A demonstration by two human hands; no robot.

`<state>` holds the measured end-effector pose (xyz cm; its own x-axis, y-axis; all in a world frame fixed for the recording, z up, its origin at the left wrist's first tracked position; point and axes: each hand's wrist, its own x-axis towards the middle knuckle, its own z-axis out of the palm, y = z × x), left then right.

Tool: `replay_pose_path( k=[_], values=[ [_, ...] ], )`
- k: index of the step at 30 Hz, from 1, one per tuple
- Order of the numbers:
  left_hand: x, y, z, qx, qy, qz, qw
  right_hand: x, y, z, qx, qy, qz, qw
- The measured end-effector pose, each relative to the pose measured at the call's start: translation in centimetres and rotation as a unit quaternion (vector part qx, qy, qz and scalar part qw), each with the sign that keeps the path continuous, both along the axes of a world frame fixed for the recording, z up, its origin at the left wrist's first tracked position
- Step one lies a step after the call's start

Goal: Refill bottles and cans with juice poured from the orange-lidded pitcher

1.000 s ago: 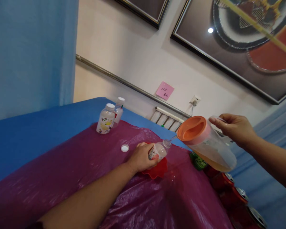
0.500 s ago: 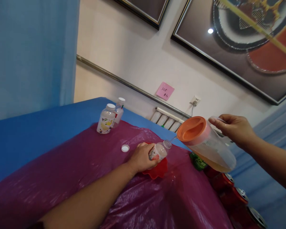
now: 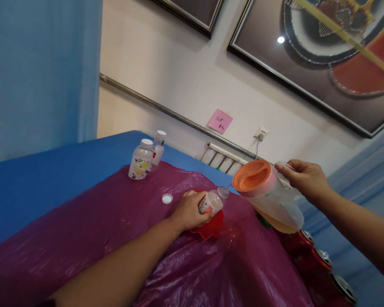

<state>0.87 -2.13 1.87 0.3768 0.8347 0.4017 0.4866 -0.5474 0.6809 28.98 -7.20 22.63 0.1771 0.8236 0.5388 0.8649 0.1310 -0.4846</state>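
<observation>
My left hand [image 3: 190, 211] is wrapped round a small clear bottle [image 3: 212, 203] with a printed label, its open mouth tilted to the right. Beneath the bottle lies a red wavy-edged dish [image 3: 213, 228], partly covered by the hand. My right hand [image 3: 305, 179] grips the handle of a clear plastic pitcher [image 3: 277, 202] with an orange lid [image 3: 252, 177]. Tipped to the left, the pitcher holds some yellowish liquid low in its body. A thin stream runs from its spout to the bottle's mouth. A white cap [image 3: 167, 198] lies on the purple plastic sheet left of the bottle.
Two white-capped bottles, a wide one [image 3: 141, 160] and a slimmer one [image 3: 158, 149], stand at the back left. Several red cans [image 3: 316, 260] line the right edge. Purple plastic [image 3: 115, 221] covers part of the blue table [image 3: 83, 157]. A wall with a rail [image 3: 166, 110] rises behind.
The pitcher and my right hand have shifted slightly left and down, bringing the spout closer to the bottle. My left hand and the bottle stay nearly in place.
</observation>
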Motion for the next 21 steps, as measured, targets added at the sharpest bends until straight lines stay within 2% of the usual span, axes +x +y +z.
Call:
replay_pose_path(
  k=[5, 11, 13, 17, 21],
  values=[
    [0.0, 0.0, -0.2, 0.013, 0.002, -0.001, 1.000, 0.7, 0.2, -3.5, 0.024, 0.095, 0.030, 0.995],
    [0.2, 0.3, -0.5, 0.026, -0.015, -0.014, 0.999, 3.0, 0.2, -9.5, 0.056, 0.230, 0.032, 0.971],
    [0.4, 0.5, -0.8, 0.021, -0.027, -0.012, 0.999, 3.8, 0.2, -11.8, 0.083, 0.295, 0.021, 0.952],
    [0.9, 0.9, -1.2, 0.004, -0.076, 0.001, 0.997, 3.9, -0.2, -15.9, 0.130, 0.435, 0.010, 0.891],
    [1.0, 1.1, -1.2, -0.013, -0.098, 0.019, 0.995, 3.5, -0.9, -18.7, 0.155, 0.497, -0.001, 0.854]
  ],
)
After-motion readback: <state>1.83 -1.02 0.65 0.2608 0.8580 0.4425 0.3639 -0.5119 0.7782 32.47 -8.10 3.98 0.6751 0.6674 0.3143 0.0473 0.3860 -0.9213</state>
